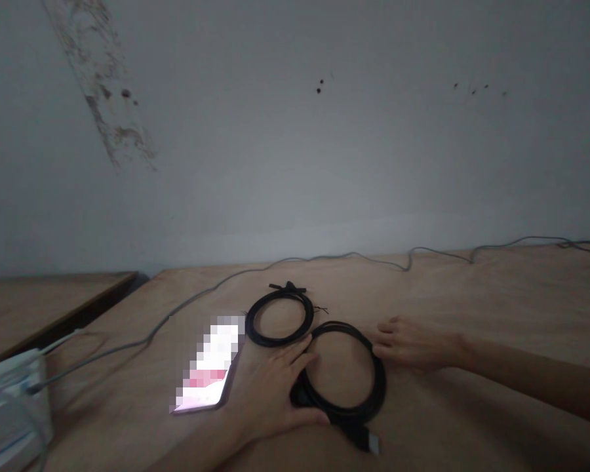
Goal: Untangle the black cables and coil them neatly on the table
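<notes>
Two black coiled cables lie on a brown table (472, 295). The nearer coil (368, 406) has a plug end sticking out at its front. My left hand (270, 393) lies flat on the table with fingers spread, its thumb and fingers touching that coil's left side. My right hand (413, 344) rests flat, fingers stretched out, touching the same coil's right edge. The farther coil (280, 314), tied with a black strap, sits just behind my left fingertips.
A lit phone (209, 367) lies left of my left hand. A thin grey cable (354, 257) runs along the table's back edge by the wall. A white box (10, 406) sits at the left edge, beside a lower wooden surface (39, 301).
</notes>
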{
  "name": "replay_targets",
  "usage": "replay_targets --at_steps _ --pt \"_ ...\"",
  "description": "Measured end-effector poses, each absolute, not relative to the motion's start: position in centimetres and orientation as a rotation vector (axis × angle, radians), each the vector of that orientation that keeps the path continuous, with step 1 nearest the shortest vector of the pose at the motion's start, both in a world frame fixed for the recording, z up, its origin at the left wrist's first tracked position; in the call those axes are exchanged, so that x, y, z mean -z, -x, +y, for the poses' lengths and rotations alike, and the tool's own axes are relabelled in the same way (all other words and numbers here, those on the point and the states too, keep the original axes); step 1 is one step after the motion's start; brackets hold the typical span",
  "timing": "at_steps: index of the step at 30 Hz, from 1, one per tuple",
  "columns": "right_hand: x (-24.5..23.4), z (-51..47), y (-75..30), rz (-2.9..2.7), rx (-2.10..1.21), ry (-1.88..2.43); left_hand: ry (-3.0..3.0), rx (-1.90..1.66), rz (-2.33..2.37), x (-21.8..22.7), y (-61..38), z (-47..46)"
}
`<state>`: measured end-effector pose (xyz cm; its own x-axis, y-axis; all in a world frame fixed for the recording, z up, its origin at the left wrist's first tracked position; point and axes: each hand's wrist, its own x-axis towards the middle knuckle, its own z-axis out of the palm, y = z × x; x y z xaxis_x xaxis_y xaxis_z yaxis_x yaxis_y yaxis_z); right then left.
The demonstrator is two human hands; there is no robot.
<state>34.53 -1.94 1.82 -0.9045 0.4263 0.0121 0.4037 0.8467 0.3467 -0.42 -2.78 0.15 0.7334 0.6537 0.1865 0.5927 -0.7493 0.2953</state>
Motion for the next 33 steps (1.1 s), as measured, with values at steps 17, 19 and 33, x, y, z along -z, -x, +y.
replay_targets --at_steps 17,19,33 --pt "-2.7 -3.0 -33.8 3.012 0.122 -1.106 -2.709 -0.532 0.935 -0.2 0.3 -3.1" --pt "-3.1 -3.1 -34.0 3.090 0.115 -1.133 -2.719 -0.568 0.930 -0.5 0.3 -3.2" --pt "-3.1 -3.1 -35.4 2.995 -0.051 -1.023 -2.694 -0.822 0.984 -1.6 -0.2 -3.3"
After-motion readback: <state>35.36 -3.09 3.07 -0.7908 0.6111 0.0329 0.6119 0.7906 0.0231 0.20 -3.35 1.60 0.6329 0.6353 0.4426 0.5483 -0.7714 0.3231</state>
